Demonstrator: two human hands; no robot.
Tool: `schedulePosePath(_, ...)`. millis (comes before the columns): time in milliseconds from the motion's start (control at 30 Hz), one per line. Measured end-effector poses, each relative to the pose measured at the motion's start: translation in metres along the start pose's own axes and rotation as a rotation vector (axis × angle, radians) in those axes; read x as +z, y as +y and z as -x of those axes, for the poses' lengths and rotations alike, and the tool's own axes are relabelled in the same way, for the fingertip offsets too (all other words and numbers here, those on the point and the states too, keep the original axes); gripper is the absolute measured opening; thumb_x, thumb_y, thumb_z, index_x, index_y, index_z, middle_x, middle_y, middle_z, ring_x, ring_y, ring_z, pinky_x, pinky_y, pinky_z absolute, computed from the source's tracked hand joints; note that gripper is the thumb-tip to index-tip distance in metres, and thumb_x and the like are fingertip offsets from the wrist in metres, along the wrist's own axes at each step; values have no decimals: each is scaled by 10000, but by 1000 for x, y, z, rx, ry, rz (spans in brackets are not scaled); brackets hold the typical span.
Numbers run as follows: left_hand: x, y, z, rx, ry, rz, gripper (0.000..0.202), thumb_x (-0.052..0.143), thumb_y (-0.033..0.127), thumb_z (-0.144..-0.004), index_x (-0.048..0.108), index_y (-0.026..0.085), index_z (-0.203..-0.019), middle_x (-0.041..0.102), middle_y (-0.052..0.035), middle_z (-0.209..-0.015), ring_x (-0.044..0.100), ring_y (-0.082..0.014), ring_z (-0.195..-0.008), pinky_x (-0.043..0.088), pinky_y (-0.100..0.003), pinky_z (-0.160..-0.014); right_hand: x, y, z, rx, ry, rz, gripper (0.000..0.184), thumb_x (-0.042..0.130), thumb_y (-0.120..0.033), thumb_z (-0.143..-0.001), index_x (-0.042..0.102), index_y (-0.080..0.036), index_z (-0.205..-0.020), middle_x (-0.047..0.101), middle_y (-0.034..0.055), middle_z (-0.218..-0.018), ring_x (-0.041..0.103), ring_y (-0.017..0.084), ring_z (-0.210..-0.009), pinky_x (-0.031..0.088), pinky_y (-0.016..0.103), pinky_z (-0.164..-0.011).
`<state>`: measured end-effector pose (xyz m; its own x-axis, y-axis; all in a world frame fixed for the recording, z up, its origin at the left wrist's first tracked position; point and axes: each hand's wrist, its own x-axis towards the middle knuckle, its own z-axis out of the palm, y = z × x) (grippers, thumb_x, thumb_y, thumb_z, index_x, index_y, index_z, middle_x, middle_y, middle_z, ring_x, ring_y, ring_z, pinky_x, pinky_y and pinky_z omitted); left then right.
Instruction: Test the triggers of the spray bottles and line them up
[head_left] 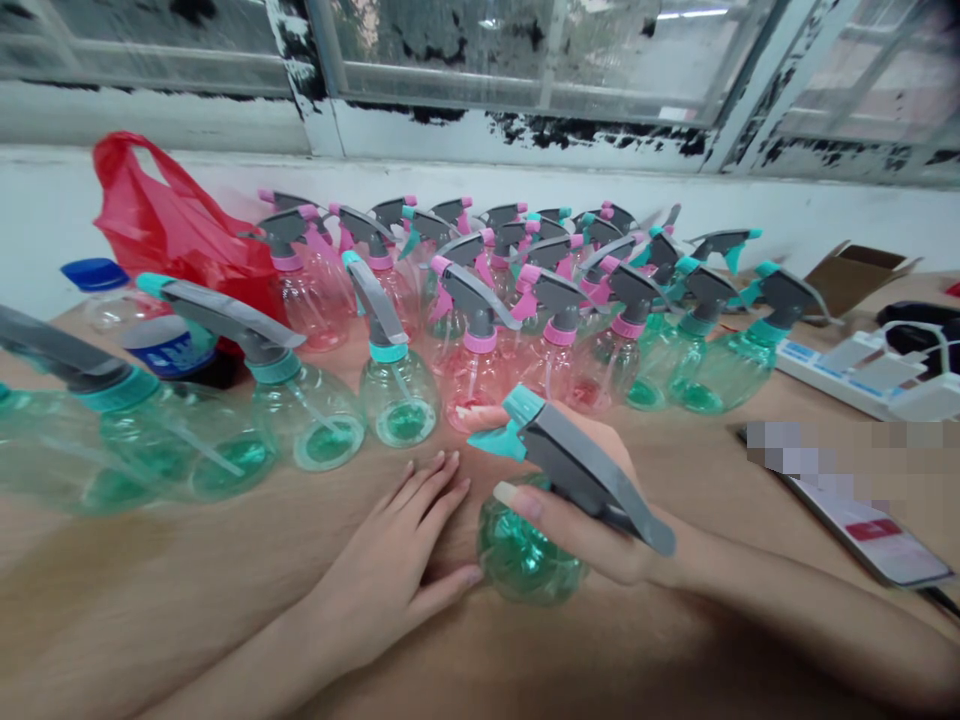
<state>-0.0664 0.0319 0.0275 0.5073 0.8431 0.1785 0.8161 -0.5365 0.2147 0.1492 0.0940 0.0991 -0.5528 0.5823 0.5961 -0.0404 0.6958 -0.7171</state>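
Observation:
My right hand is wrapped round the neck of a green see-through spray bottle with a grey and teal trigger head. The bottle leans a little, its nozzle turned to the left and its lever lying over my hand. Flat on the table, palm down with fingers stretched out, rests my left hand, its thumb tip close to the bottle's base. Just beyond my hands stand a green spray bottle and a pink spray bottle. My right fingers partly cover the pink one's base.
Several pink and green spray bottles crowd the back. More green ones line the left, near a blue-capped drink bottle and a red plastic bag. At right lie a phone, a power strip and a cardboard box.

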Motion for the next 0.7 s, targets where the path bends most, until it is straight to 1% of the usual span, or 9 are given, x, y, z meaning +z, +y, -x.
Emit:
schedulePosePath(167,-1,1,0,-5,9,16,671,568,481,-928,327,174,-1475,375,-150,-1519,327,-335,-1398,304,-547,-1118,1,0,-1,17,-3,-30,354,588,-240,-827,571,-182,-1176,670,39,-843,655,167,-680,557,366,-779)
schedulePosePath(267,-4,3,-2,-22,-22,24,672,579,475,-916,360,145,-1459,360,-164,-1524,327,-350,-1396,305,-543,-1120,2,-2,-1,47,4,-63,315,587,-214,-830,576,-207,-1144,677,45,-896,650,153,-678,564,329,-712)
schedulePosePath(333,-5,4,-2,-34,-44,21,662,579,480,-914,386,133,-1444,371,-171,-1517,330,-352,-1394,312,-535,-1118,1,-2,-2,52,20,-62,246,595,-192,-831,582,-223,-1075,668,18,-855,624,127,-623,553,281,-627)
schedulePosePath(400,-5,3,-2,-39,-56,8,660,561,504,-922,394,130,-1440,392,-177,-1503,344,-347,-1388,316,-535,-1113,-2,-1,-4,51,43,-22,152,609,-178,-829,581,-232,-968,626,-29,-738,550,97,-528,513,248,-546)
schedulePosePath(467,-3,2,-1,-38,-50,-3,663,540,529,-930,385,147,-1450,394,-169,-1505,355,-341,-1384,306,-540,-1112,-6,1,-7,46,79,41,76,615,-189,-836,564,-235,-869,560,-56,-665,478,85,-493,463,238,-506)
schedulePosePath(567,-2,1,0,-36,-46,-8,666,536,532,-932,368,174,-1467,351,-149,-1532,341,-335,-1391,285,-535,-1118,-10,5,-9,32,121,99,118,590,-216,-862,522,-228,-766,456,-66,-625,434,84,-514,411,234,-504)
schedulePosePath(633,-1,1,0,-31,-38,-11,665,532,534,-934,375,167,-1465,342,-151,-1536,341,-337,-1391,286,-531,-1118,-12,7,-9,36,117,106,105,590,-236,-870,535,-228,-780,424,-75,-604,413,80,-496,397,233,-500)
schedulePosePath(667,-1,1,0,-30,-35,-13,666,530,536,-934,381,157,-1462,348,-156,-1532,348,-338,-1387,291,-531,-1116,-12,7,-9,45,101,113,53,594,-255,-871,562,-230,-838,436,-80,-600,405,79,-478,398,235,-495)
schedulePosePath(700,-2,1,0,-30,-32,-17,667,529,536,-935,387,147,-1458,356,-161,-1526,356,-339,-1382,296,-530,-1115,-12,7,-8,60,77,126,66,596,-278,-875,584,-234,-924,456,-82,-597,403,80,-459,403,240,-489)
